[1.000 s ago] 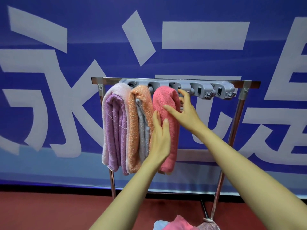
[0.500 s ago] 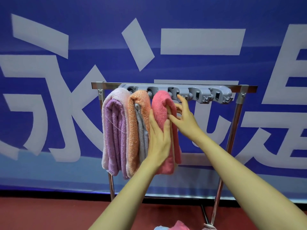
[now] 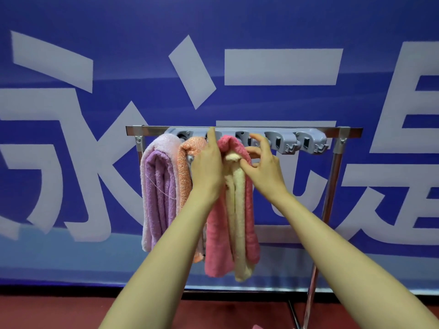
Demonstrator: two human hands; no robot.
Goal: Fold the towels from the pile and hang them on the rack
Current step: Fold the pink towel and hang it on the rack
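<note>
Two bare forearms reach up from the lower edge of the view to the rack. The left hand [image 3: 209,169] has its back to the camera and its fingers straight and close together, laid flat against the left side of the pink towel [image 3: 215,233], with the index fingertip up at the top rail; its thumb is hidden. The right hand [image 3: 266,169] pinches the right-hand layer of the pink towel near its top between thumb and curled fingers, with the index finger spread upward toward the grey holder strip [image 3: 287,142]. The pink towel hangs folded over a holder on the rack and is parted at the front, showing a cream inner face that runs down its length. The orange towel [image 3: 184,167] hangs just beside it on the left, touching it and partly covered by the left hand and forearm. The purple towel [image 3: 159,191] hangs next on the left, with a pale pink outer face, and touches the orange towel. All three hang from the left half of the rack [image 3: 152,129], a metal top rail on two metal uprights, with the holder strip fixed along it. Behind the rack stands a blue banner [image 3: 71,24] with large white characters. Below it lies a red floor [image 3: 47,312].
</note>
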